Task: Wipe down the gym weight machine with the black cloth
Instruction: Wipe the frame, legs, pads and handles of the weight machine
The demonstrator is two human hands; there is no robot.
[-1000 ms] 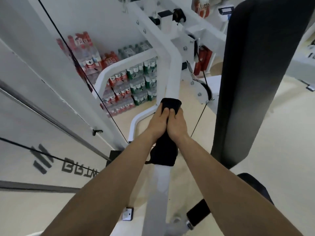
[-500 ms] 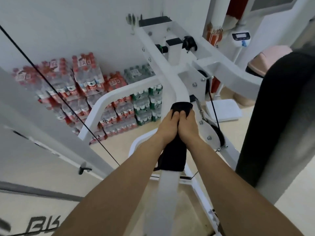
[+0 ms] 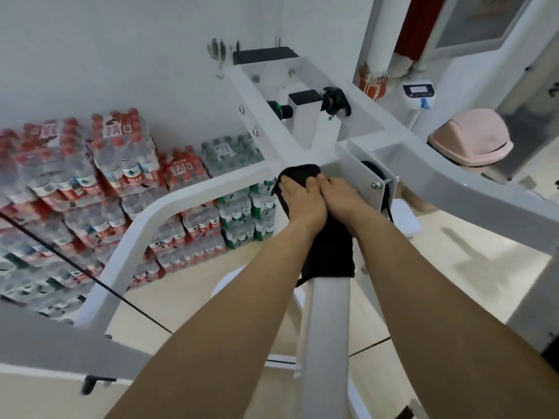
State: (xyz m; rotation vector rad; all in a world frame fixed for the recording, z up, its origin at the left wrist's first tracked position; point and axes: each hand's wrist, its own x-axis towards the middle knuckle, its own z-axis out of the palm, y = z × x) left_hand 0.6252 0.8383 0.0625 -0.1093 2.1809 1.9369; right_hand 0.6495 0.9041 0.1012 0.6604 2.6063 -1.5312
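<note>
Head view, looking down two bare forearms toward a white-framed gym weight machine [image 3: 269, 125]; left hand [image 3: 302, 204] and right hand [image 3: 341, 201] side by side and touching, fingers of both curled down over a soft black cloth [image 3: 329, 252], clenching it round a white painted steel beam [image 3: 325, 328]; cloth wrapped on the beam's far end, right at the junction with the crossbars, loose tail lying back near the wrists. Just right of the hands, a black pulley wheel [image 3: 370, 167] behind a white bracket plate; a thin black cable [image 3: 90, 273] slanting across the left. Far left, shrink-wrapped packs of red- and green-capped water bottles [image 3: 121, 164] stacked against the wall; far right, a pink domed plastic bin lid [image 3: 472, 140].

Judged partly done: near length of the beam probably wiped, though cleanliness impossible to tell; crossbars, bracket and far upright parts likely left.

Against half a second ago: hands and cloth farther along the beam, now at the junction; view tilted up, dark pad at right gone, bin lid in fuller sight.
</note>
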